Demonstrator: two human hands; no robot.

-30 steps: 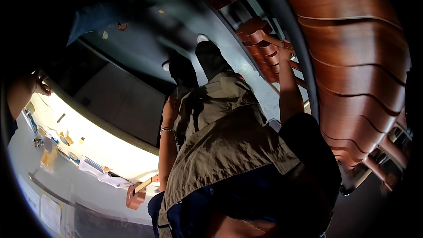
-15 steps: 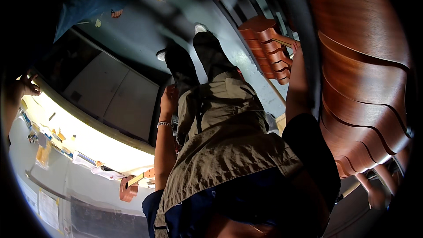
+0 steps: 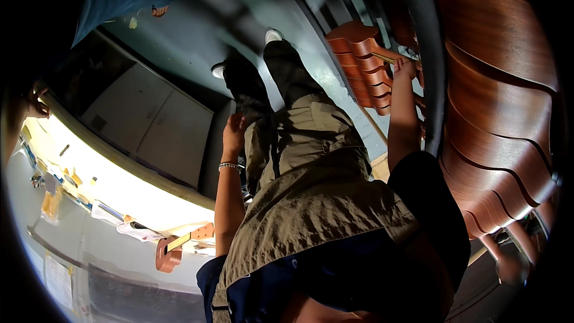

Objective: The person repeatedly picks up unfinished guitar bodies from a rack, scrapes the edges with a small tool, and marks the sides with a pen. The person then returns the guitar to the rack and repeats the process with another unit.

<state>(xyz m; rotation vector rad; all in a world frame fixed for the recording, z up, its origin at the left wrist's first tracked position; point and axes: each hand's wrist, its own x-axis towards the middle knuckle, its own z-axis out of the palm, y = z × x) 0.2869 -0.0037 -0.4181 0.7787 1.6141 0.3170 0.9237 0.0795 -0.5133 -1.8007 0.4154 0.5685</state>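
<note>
My right hand (image 3: pixel 405 69) is closed at the neck of a brown wooden ukulele (image 3: pixel 354 32), the top one in a row of similar bodies on the right. Its fingers partly cover the neck, so the exact grip is hard to see. My left hand (image 3: pixel 234 130) hangs beside my left thigh, fingers loosely curled, with nothing visible in it. A bracelet (image 3: pixel 228 165) circles that wrist. Close by on the right, large reddish-brown ukulele bodies (image 3: pixel 499 90) stand in an overlapping row beyond a dark padded bar (image 3: pixel 435 60).
A brightly lit bench (image 3: pixel 128 170) runs along the left, with a small ukulele (image 3: pixel 169 252) and scattered tools. Pale cabinet doors (image 3: pixel 146 125) sit below it. Another person's hand (image 3: pixel 38 104) rests on the bench edge; a person in blue (image 3: pixel 113 6) is at the upper left.
My right hand has shifted slightly right and down along the ukulele's neck end. My left hand has moved a little right. The view has shifted slightly, and the other person's hand has moved slightly.
</note>
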